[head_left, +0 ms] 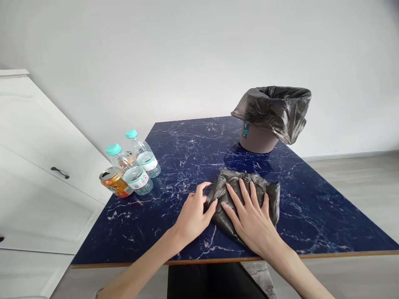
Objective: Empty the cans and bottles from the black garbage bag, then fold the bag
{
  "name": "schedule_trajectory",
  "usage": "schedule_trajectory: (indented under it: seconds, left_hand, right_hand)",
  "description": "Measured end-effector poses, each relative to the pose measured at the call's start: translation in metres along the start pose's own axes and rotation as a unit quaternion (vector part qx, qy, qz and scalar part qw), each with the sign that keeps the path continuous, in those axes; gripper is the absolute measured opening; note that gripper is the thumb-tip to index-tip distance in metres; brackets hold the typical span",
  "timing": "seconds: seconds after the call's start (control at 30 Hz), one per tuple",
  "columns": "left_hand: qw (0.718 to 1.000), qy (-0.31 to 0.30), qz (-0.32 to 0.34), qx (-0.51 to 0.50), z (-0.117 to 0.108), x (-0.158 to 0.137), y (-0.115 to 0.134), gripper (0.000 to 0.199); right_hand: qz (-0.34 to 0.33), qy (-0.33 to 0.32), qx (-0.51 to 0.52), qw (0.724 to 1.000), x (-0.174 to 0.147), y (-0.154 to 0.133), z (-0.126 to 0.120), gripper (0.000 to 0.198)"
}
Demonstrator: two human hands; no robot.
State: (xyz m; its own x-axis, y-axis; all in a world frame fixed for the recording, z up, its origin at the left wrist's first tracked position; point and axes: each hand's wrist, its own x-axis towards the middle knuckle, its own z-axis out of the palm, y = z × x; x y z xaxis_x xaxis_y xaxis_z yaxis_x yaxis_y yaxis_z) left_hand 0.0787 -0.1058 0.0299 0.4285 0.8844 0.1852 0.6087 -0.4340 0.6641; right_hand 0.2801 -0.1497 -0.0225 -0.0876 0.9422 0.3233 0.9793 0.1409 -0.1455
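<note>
A folded, wrinkled black plastic bag point(229, 220) lies near the front of the table. My right hand point(251, 218) rests flat on top of it with the fingers spread. At the bag's left edge, my left hand point(193, 216) is curled, its thumb on the bag and its index finger raised a little. The bag's edge appears to be held between the thumb and the lower fingers, which are partly hidden. Behind the bag stands a grey-brown trash bin point(258, 139), lined with a black trash bag point(264, 110) folded over its rim.
Two clear plastic bottles with turquoise caps, a nearer bottle point(137, 178) and a farther bottle point(149, 162), stand at the table's left side. An opened orange can point(115, 182) is beside them. The blue marbled table point(187, 149) adjoins a white cabinet point(40, 187) and a white wall.
</note>
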Motion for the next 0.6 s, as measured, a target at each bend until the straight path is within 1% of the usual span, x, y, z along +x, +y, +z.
schedule_trajectory:
  seconds: [0.1, 0.17, 0.23, 0.33, 0.47, 0.53, 0.6]
  left_hand:
    - [0.999, 0.042, 0.016, 0.004, -0.004, -0.007, -0.009, 0.045]
    - [0.997, 0.069, 0.021, 0.010, -0.007, -0.014, -0.016, 0.046]
    - [0.997, 0.075, 0.015, 0.020, -0.012, -0.021, -0.022, 0.047]
    - [0.997, 0.065, 0.003, 0.038, -0.022, -0.033, -0.031, 0.044]
    - [0.997, 0.035, 0.014, 0.071, -0.038, -0.054, -0.038, 0.027]
    - [0.997, 0.018, 0.014, 0.073, -0.044, -0.065, -0.040, 0.023]
    - [0.998, 0.006, 0.004, 0.065, -0.049, -0.074, -0.040, 0.022]
  right_hand:
    - [0.014, -0.012, -0.023, 1.000, -0.001, 0.005, 0.006, 0.071]
    - [0.020, -0.032, -0.038, 0.999, 0.000, 0.010, 0.006, 0.073]
    - [0.030, -0.058, -0.050, 0.997, 0.002, 0.016, 0.006, 0.073]
    - [0.064, -0.088, -0.062, 0.992, 0.009, 0.033, 0.007, 0.075]
    - [0.148, -0.113, -0.057, 0.981, 0.021, 0.073, 0.008, 0.076]
    - [0.187, -0.122, -0.049, 0.973, 0.028, 0.099, 0.008, 0.078]
    - [0.241, -0.114, -0.037, 0.963, 0.033, 0.124, 0.007, 0.081]
